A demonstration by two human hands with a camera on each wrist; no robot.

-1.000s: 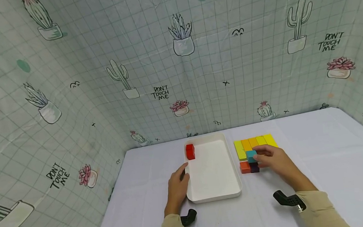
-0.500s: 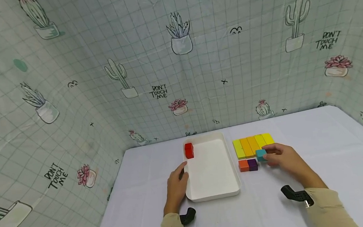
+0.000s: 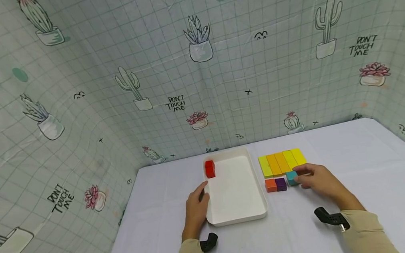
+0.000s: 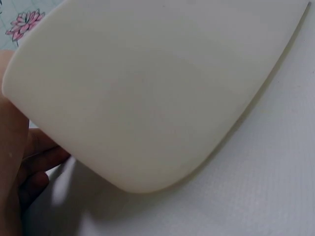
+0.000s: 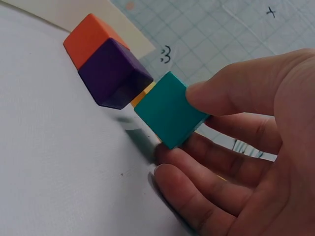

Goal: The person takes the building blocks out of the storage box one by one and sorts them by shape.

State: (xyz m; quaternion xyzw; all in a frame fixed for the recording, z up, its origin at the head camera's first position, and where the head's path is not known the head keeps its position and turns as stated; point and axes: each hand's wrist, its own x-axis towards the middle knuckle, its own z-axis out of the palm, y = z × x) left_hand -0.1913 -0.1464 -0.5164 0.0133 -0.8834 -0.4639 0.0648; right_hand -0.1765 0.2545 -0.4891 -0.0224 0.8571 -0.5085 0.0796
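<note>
A teal cube [image 3: 291,178] is pinched in my right hand [image 3: 319,182], thumb on its near face. In the right wrist view the teal cube [image 5: 170,110] is tilted and held a little above the white cloth, with a small gap to the purple cube [image 5: 112,73]. An orange cube [image 3: 270,185] touches the purple one on its left. My left hand [image 3: 196,209] rests against the left side of the white tray [image 3: 237,221], fingers touching its rim. Two red blocks [image 3: 210,169] sit in the tray's far left corner.
Behind the cubes, several yellow and orange bars [image 3: 281,163] lie side by side on the white-covered table [image 3: 249,245]. A cactus-print curtain [image 3: 227,76] hangs around the back and sides. Black wrist devices [image 3: 331,219] sit on both wrists.
My right hand has carried the teal cube rightward, from above the purple cube to the space at its right, then lowered it slightly. The left hand stays at the tray.
</note>
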